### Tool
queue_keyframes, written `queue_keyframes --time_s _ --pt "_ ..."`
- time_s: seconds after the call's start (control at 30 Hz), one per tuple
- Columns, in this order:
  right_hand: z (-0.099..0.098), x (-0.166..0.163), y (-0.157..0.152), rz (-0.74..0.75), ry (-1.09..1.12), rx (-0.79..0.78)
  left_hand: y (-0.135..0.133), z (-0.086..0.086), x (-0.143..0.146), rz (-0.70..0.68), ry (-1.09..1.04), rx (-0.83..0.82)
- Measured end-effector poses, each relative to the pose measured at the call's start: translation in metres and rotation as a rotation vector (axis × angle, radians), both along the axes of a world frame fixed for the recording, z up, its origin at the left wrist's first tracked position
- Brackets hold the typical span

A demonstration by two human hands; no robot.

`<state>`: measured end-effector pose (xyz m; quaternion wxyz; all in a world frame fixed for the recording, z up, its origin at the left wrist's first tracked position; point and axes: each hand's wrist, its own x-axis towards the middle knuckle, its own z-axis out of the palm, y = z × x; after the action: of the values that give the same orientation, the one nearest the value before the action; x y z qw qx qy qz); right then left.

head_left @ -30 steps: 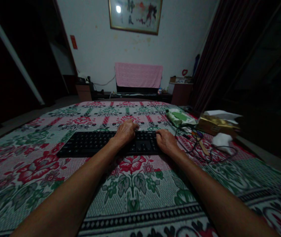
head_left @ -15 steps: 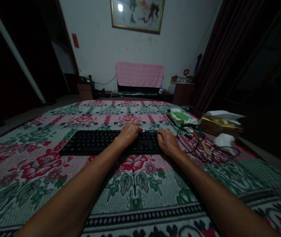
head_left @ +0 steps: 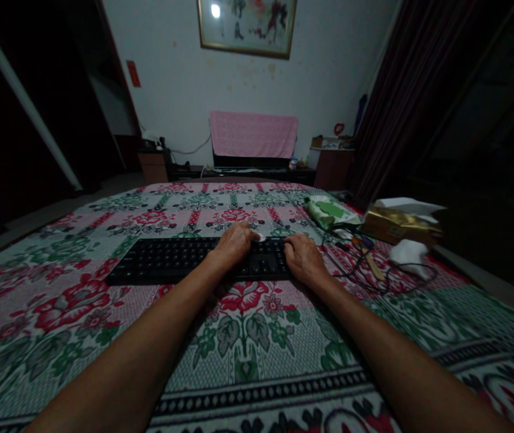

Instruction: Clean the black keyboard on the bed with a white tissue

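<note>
A black keyboard lies flat across the patterned cloth, its long side towards me. My left hand is over its right-hand half, fingers pinched on a small white pad or wad at the keyboard's far edge. What exactly the white piece is I cannot make out. At the keyboard's right end, my right hand is closed round the edge, thumb and fingers on the keys' side. My left hand and forearm cover some of the keys.
To the right lie a green-and-white packet, a gold tissue box, a crumpled white wad, dark cables and a wooden-handled tool. The floral cloth spreads over the table. A pink cloth covers a screen beyond.
The view has shifted slightly. My left hand stays on the white piece near the keyboard's far edge, with little visible movement, and my right hand keeps its hold on the right end.
</note>
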<state>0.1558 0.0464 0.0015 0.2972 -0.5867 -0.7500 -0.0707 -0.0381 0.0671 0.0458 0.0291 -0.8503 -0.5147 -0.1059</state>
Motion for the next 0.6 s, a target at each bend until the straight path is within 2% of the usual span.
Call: queue_keyframes --time_s 0.3,0.47,0.6 --pt "-0.001 0.000 0.001 -0.003 0.009 -0.012 0.010 0.004 -0.022 0.049 0.021 0.000" --pt "0.000 0.000 0.000 0.000 0.016 -0.009 0.010 0.001 -0.023 0.003 0.012 0.024" --pt "0.001 -0.001 0.000 0.001 0.003 -0.008 0.011 -0.001 -0.022 0.059 0.020 0.045"
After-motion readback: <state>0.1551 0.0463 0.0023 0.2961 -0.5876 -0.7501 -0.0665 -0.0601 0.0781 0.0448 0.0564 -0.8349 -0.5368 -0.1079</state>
